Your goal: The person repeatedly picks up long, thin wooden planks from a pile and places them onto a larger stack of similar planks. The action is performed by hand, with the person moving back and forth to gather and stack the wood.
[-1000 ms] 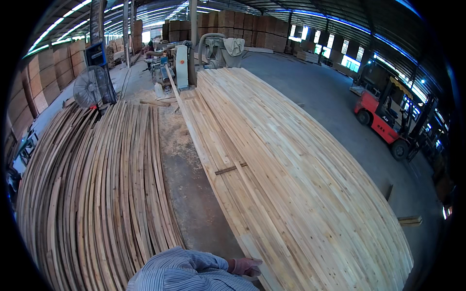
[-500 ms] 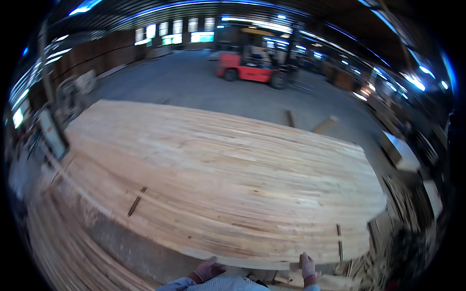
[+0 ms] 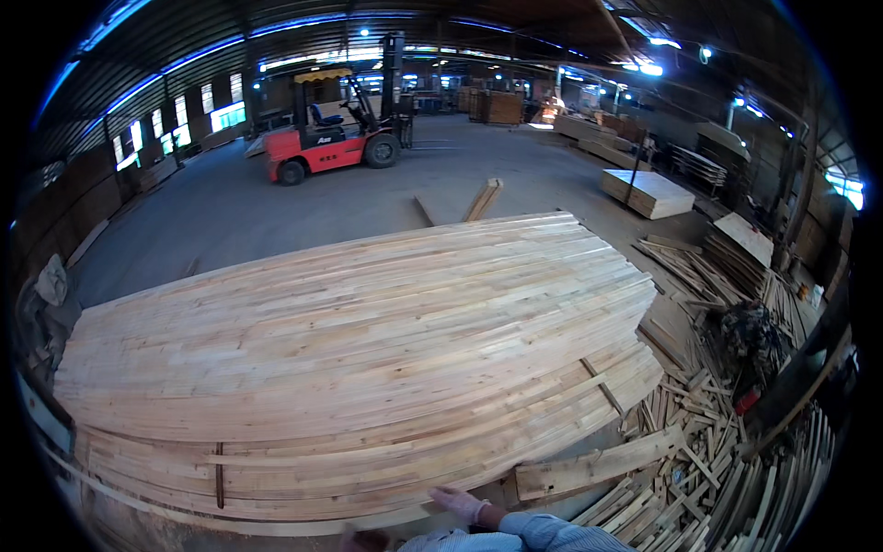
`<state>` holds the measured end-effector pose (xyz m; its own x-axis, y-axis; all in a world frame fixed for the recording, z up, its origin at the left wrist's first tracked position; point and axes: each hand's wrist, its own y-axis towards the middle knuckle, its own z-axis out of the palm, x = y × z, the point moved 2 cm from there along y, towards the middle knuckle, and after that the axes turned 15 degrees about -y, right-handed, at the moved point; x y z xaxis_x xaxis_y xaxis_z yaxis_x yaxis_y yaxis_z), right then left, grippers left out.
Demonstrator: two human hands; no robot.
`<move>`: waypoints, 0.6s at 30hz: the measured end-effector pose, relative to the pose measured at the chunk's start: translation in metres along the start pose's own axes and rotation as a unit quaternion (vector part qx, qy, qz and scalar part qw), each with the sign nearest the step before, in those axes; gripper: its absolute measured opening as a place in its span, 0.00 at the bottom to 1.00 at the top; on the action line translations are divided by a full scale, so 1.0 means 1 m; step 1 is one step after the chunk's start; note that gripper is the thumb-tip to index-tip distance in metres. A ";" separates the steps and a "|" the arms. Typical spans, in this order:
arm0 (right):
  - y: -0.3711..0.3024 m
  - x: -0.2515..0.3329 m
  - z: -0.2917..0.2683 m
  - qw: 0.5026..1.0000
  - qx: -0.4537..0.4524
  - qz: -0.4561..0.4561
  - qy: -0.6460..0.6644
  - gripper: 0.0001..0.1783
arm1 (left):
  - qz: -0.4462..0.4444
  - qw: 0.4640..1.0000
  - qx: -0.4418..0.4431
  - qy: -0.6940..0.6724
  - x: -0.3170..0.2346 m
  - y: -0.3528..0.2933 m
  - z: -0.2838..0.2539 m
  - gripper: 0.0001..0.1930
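Left hand: yours (image 3: 365, 540) is a blur at the lower edge; you cannot tell whether it grips anything.
Right hand: yours (image 3: 460, 504) reaches leftward from a striped sleeve (image 3: 561, 534), fingers extended and uncurled, at the near edge of the boards; contact is unclear.
Long strip: the pale strip (image 3: 276, 528) lies in front of you, its long axis running left to right, the left part bending up toward the far left in the lens; its right end nears your hands.
Thick plank: to your right, this plank (image 3: 589, 465) slants up rightward beside a heap of offcuts (image 3: 681, 414).
Board layer: the wide spread of boards (image 3: 368, 322) runs mostly left-right before you, with two dark crosspieces (image 3: 220, 474) across it.
Floor beyond: a red forklift (image 3: 331, 155) stands ahead, left of a pale stack (image 3: 647, 193).
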<state>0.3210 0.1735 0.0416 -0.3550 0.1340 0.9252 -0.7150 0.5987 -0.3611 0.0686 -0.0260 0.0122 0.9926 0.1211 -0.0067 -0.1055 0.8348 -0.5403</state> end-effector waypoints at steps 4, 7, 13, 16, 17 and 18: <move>0.011 0.043 0.037 0.984 0.009 0.003 -0.180 0.33 | 0.044 0.998 -0.041 0.006 -0.003 0.025 -0.033 0.15; 0.029 -0.031 0.019 0.975 -0.025 0.009 -0.223 0.37 | 0.108 0.991 0.000 0.078 -0.034 0.055 -0.063 0.16; -0.067 0.018 -0.058 0.909 0.018 0.248 -0.335 0.39 | 0.322 0.884 -0.037 0.337 -0.158 0.008 -0.067 0.21; -0.115 -0.088 -0.077 0.873 -0.109 0.327 -0.345 0.41 | 0.277 0.513 0.048 0.811 -0.201 -0.011 -0.031 0.22; -0.142 -0.150 -0.084 0.840 -0.124 0.381 -0.366 0.41 | 0.089 0.557 0.025 0.825 -0.193 -0.018 0.014 0.22; -0.160 -0.176 -0.068 0.813 -0.114 0.420 -0.386 0.41 | -0.069 0.553 -0.022 0.830 -0.195 -0.051 0.059 0.22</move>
<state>0.5386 0.1084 -0.0553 -0.9958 0.0894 -0.0179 0.0752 0.6944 -0.7157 -0.1235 -0.0608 0.0909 -0.3184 -0.6320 -0.7066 -0.0558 0.7565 -0.6516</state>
